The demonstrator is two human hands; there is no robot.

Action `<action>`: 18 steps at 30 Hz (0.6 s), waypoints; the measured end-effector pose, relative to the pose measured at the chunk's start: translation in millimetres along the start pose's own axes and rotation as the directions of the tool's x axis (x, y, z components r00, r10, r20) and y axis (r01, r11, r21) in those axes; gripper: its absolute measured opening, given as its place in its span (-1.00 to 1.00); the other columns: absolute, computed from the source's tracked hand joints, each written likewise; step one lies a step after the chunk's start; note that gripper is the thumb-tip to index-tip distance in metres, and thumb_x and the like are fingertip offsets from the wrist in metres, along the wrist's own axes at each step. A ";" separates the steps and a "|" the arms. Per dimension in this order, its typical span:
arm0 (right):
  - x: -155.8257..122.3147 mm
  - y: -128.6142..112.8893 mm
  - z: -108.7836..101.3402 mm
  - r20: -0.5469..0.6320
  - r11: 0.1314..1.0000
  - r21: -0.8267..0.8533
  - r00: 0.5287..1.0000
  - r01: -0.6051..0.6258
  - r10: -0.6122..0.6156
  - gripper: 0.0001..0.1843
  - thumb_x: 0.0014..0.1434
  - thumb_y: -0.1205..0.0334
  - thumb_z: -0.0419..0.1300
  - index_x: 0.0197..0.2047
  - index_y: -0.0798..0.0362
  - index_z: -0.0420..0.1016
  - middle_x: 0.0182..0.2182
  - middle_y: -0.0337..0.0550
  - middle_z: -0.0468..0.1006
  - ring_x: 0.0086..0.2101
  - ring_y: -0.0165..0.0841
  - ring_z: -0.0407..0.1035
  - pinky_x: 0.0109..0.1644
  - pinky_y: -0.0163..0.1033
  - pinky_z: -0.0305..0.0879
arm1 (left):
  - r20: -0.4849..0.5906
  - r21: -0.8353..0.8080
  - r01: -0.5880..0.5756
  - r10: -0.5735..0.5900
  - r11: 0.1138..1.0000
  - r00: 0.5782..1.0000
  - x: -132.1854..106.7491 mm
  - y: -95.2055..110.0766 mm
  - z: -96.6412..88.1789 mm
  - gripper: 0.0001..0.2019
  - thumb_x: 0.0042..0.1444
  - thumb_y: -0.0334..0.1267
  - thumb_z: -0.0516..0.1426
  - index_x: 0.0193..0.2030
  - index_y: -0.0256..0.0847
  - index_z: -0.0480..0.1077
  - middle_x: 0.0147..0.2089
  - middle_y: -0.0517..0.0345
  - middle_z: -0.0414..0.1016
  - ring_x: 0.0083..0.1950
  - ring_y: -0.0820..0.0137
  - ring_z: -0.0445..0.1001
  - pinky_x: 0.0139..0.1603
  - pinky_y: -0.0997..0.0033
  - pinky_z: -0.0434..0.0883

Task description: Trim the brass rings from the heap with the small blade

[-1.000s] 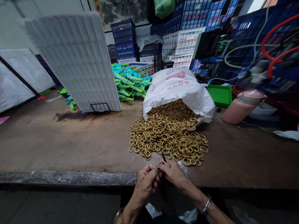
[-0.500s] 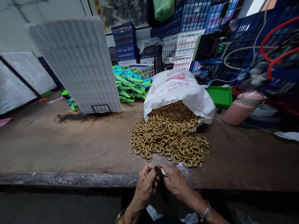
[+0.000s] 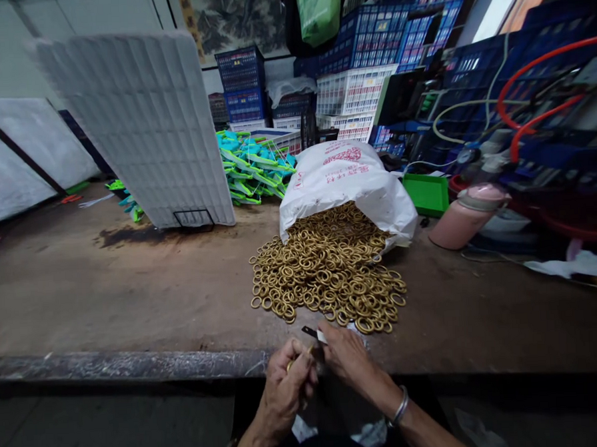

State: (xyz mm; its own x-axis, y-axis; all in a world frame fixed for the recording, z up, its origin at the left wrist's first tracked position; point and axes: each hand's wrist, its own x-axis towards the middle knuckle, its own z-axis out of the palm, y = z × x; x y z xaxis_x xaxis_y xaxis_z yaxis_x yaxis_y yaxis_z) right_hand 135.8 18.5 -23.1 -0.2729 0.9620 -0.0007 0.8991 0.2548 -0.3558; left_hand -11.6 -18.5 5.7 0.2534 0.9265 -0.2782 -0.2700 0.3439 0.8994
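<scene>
Just past the table's front edge, my left hand (image 3: 290,377) is closed in a pinch round a gold-coloured ring (image 3: 290,365), partly hidden by the fingers. My right hand (image 3: 348,353) grips a small knife (image 3: 310,332) by its whitish handle, its short dark blade pointing left and slightly up. The blade is apart from the ring. Beyond both hands lies a heap of gold-coloured rings (image 3: 326,275), spilling from the mouth of a white sack (image 3: 339,178) with red print.
A white ribbed panel (image 3: 148,131) stands on the wooden table (image 3: 107,293) at left, with green and turquoise plastic pieces (image 3: 255,169) behind it. To the right are a green tray (image 3: 426,194) and a pink bottle (image 3: 471,216). Stacked crates (image 3: 356,90) fill the back.
My hands have moved apart: the knife has come away from the ring, up and clear of the left fingers. The whole view has shifted slightly, with the scene sliding left.
</scene>
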 end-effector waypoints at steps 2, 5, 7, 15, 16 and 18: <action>4.9 2.1 -1.1 -0.056 0.996 -0.040 0.995 -0.084 0.082 -0.79 -0.03 0.45 -0.04 -0.31 0.06 0.28 -0.56 -0.21 0.45 -0.54 -0.39 0.30 -0.49 -0.30 -0.13 | 0.034 -0.130 0.026 -0.022 0.991 0.999 -1.1 4.6 1.8 -0.71 -0.03 -0.02 0.10 -0.47 -0.22 0.19 -0.60 0.31 0.26 -0.70 0.66 0.09 -0.73 0.65 0.00; 11.6 5.9 -6.2 -0.141 0.970 -0.104 0.968 -0.222 0.207 -0.79 -0.01 0.44 -0.01 -0.25 0.07 0.26 -0.49 -0.16 0.49 -0.49 -0.37 0.35 -0.47 -0.31 -0.11 | 0.033 -0.266 0.035 -0.028 0.963 0.999 2.7 6.4 0.8 -0.71 -0.02 -0.03 0.10 -0.46 -0.24 0.23 -0.53 0.25 0.30 -0.69 0.66 0.08 -0.75 0.65 0.01; 14.8 8.3 -10.1 -0.166 0.947 -0.152 0.952 -0.281 0.256 -0.80 0.03 0.40 0.00 -0.21 0.09 0.25 -0.47 -0.11 0.50 -0.45 -0.32 0.38 -0.46 -0.30 -0.09 | 0.024 -0.282 0.034 -0.028 0.959 0.999 5.8 4.2 -1.7 -0.72 0.00 -0.05 0.09 -0.45 -0.28 0.26 -0.50 0.20 0.32 -0.68 0.66 0.10 -0.74 0.64 0.02; 21.6 11.1 -13.3 -0.133 0.920 -0.196 0.938 -0.341 0.319 -0.87 0.10 0.33 -0.03 -0.25 0.06 0.28 -0.49 -0.12 0.50 -0.47 -0.30 0.39 -0.49 -0.30 -0.13 | 0.069 -0.381 0.101 -0.081 0.919 0.994 10.2 -6.0 -9.9 -0.81 0.00 -0.21 0.08 -0.26 -0.22 0.22 -0.45 0.20 0.36 -0.65 0.60 0.21 -0.74 0.65 0.04; 21.5 11.1 -14.2 -0.136 0.926 -0.180 0.941 -0.333 0.312 -0.87 0.10 0.33 -0.02 -0.26 0.05 0.29 -0.50 -0.13 0.50 -0.47 -0.32 0.39 -0.48 -0.30 -0.13 | 0.083 -0.396 0.121 -0.096 0.910 0.992 10.4 -6.0 -11.2 -0.80 0.00 -0.23 0.09 -0.23 -0.23 0.23 -0.45 0.20 0.35 -0.64 0.60 0.22 -0.73 0.65 0.06; 20.6 11.1 -16.8 -0.155 0.949 -0.135 0.952 -0.285 0.264 -0.87 0.09 0.35 -0.02 -0.29 0.03 0.29 -0.48 -0.17 0.49 -0.46 -0.36 0.37 -0.47 -0.31 -0.11 | 0.106 -0.425 0.154 -0.120 0.892 0.987 10.7 -5.7 -14.0 -0.80 -0.01 -0.27 0.10 -0.22 -0.25 0.25 -0.42 0.17 0.35 -0.59 0.59 0.26 -0.70 0.65 0.10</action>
State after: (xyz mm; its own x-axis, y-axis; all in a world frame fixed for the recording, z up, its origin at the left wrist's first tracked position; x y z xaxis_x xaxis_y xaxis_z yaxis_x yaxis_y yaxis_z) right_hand 145.9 42.7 -11.4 0.0307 0.9983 0.0500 0.9772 -0.0194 -0.2116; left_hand -20.4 -8.4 -7.1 0.3812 0.8572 -0.3463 -0.5965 0.5142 0.6162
